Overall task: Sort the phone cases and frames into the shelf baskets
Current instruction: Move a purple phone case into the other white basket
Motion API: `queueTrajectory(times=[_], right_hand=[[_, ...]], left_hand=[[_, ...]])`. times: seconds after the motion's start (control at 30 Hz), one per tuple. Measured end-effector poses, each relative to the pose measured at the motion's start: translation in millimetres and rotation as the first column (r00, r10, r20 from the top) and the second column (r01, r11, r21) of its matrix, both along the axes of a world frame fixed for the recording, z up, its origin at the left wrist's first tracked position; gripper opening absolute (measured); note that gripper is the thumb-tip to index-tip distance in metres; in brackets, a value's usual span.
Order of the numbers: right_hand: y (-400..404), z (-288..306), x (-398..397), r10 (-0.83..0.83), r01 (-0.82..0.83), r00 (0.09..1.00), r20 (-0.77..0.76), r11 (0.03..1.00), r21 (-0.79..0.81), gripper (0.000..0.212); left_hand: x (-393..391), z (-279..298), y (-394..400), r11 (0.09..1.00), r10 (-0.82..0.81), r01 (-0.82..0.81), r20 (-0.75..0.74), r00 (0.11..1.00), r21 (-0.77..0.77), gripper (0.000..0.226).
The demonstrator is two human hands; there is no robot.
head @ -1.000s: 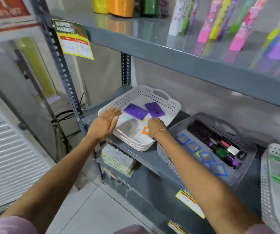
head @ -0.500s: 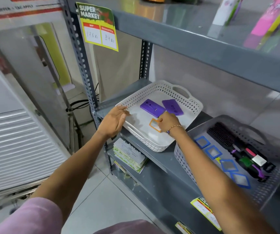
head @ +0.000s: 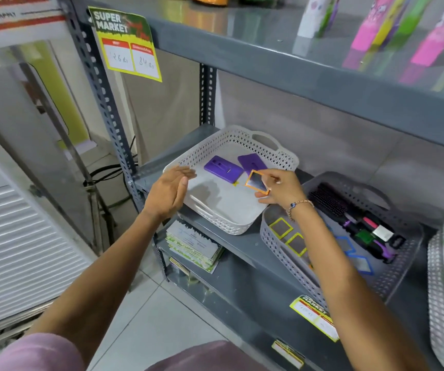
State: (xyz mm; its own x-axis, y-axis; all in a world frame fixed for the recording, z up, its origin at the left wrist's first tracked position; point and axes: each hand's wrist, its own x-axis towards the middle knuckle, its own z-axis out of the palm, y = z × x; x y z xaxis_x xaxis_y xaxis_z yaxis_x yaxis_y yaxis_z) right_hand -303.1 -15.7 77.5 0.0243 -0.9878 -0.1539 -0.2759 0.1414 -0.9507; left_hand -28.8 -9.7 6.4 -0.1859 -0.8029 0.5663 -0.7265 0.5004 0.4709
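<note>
Lifted off the basket floor where it lay half a second ago, the orange frame [head: 257,182] now sits tilted in the air, pinched at its corners by our right hand [head: 282,190], fingertips closed on its edge. It hangs over the right side of the white basket [head: 217,218], just clear of the two purple phone cases [head: 223,169] that lie flat on the basket floor at about eleven o'clock from it. Our left hand [head: 168,194] has come up from the basket's near rim and hovers at nine o'clock of the frame, well apart from it, palm open, fingers straight, holding nothing. At four o'clock from the frame stands the grey basket [head: 282,243], touching the white one, with yellow-green and blue frames, a black brush and other small items inside. Both baskets rest on the grey shelf [head: 245,253].
</note>
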Motion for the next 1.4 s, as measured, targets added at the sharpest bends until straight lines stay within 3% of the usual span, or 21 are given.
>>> queueTrajectory(times=[0.2, 0.37, 0.57, 0.77, 0.9, 1.07, 1.27, 1.4], right_hand=[[43, 16, -70, -0.219, 0.217, 0.976, -0.004, 0.970, -0.108, 0.025], [80, 20, -132, -0.307, 0.291, 0.939, -0.152, 0.949, -0.119, 0.025], [118, -1, -172, -0.113, 0.180, 0.848, -0.518, 0.980, 0.081, 0.028], [133, -11, -161, 0.107, 0.163, 0.799, -0.592, 0.909, 0.385, 0.008], [130, -15, -153, 0.165, 0.212, 0.648, -0.744, 0.899, 0.384, 0.032], [131, -13, -145, 0.190, 0.240, 0.489, -0.851, 0.909, 0.341, 0.033], [134, -21, -144, 0.155, 0.247, 0.389, -0.908, 0.932, 0.265, 0.033], [134, -21, -144, 0.161, 0.229, 0.390, -0.907, 0.937, 0.264, 0.031]], left_hand=[[-97, 43, 30, 0.967, -0.206, 0.205, 0.006, 0.979, -0.155, 0.048], [-166, 24, 58, 0.892, -0.404, 0.420, 0.121, 0.907, -0.165, 0.050], [-185, -8, 66, 0.886, -0.435, 0.457, 0.194, 0.879, -0.083, 0.056], [-178, -17, 68, 0.889, -0.428, 0.449, 0.183, 0.885, -0.093, 0.052], [-179, -23, 68, 0.900, -0.416, 0.431, 0.162, 0.895, -0.070, 0.048], [-182, -27, 68, 0.913, -0.389, 0.402, 0.153, 0.908, -0.066, 0.046], [-183, -28, 69, 0.921, -0.376, 0.387, 0.159, 0.913, -0.039, 0.050], [-182, -26, 70, 0.918, -0.385, 0.394, 0.156, 0.910, -0.035, 0.052]])
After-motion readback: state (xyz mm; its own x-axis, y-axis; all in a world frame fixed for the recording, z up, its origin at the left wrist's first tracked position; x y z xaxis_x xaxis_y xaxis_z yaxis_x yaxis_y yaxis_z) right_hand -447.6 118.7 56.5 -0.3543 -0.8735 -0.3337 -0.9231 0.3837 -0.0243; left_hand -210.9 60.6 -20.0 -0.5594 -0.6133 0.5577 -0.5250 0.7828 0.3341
